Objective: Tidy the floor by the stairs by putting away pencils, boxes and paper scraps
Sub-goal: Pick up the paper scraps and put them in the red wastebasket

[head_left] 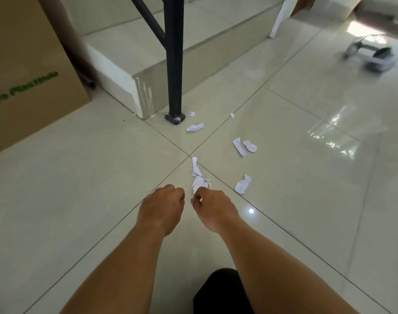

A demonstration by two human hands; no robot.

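Note:
Several white paper scraps lie on the glossy tiled floor near the stair post: a small pile (200,181) where the tile joints cross, a crumpled piece (243,184) to its right, two strips (244,146) farther off, and a folded scrap (195,127) by the post. My right hand (212,206) hovers at the near edge of the pile, fingers curled and pinching a scrap. My left hand (162,207) is beside it, fingers curled under; what it holds is hidden.
A black metal post (174,64) stands at the corner of the tiled stair step (125,71). A large brown cardboard box (27,71) stands at the left. A white headset-like device (372,56) lies on the floor at the far right.

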